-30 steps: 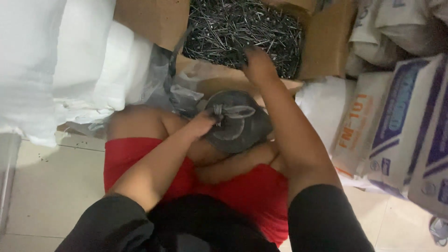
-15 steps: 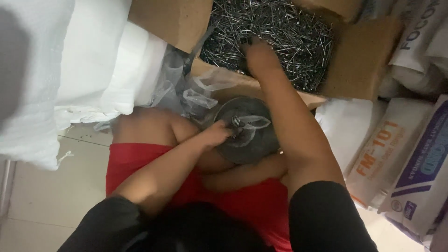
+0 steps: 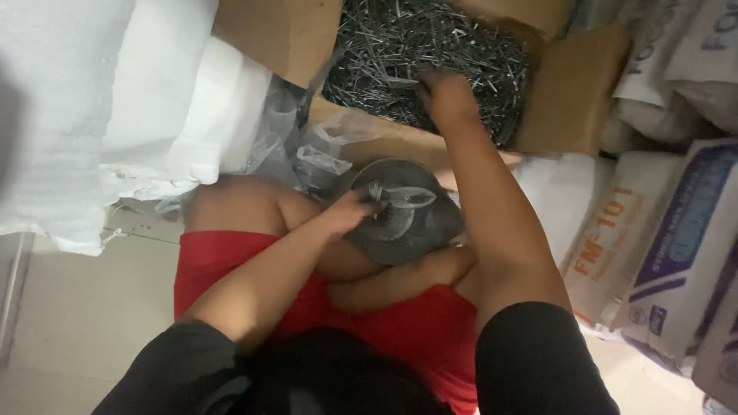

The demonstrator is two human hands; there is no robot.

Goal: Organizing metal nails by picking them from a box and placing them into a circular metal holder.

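**Nails going into a held-open bag**

Reaching into the cardboard box (image 3: 573,100) with the right hand (image 3: 444,94), fingers curled down on the loose nails (image 3: 400,38). Pinching the grey plastic bag (image 3: 403,215) at its mouth with the left hand (image 3: 352,214), bag resting on the lap just below the box. Worth keeping the mouth wide and close under the box edge, taking modest handfuls, watching the points.

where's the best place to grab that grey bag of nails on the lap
Grip the grey bag at its gathered neck on top, coming from above and the person's left, where the left hand already pinches it. The body below is round, bulging and looks heavy, so it offers no pinch point; the bunched top does.
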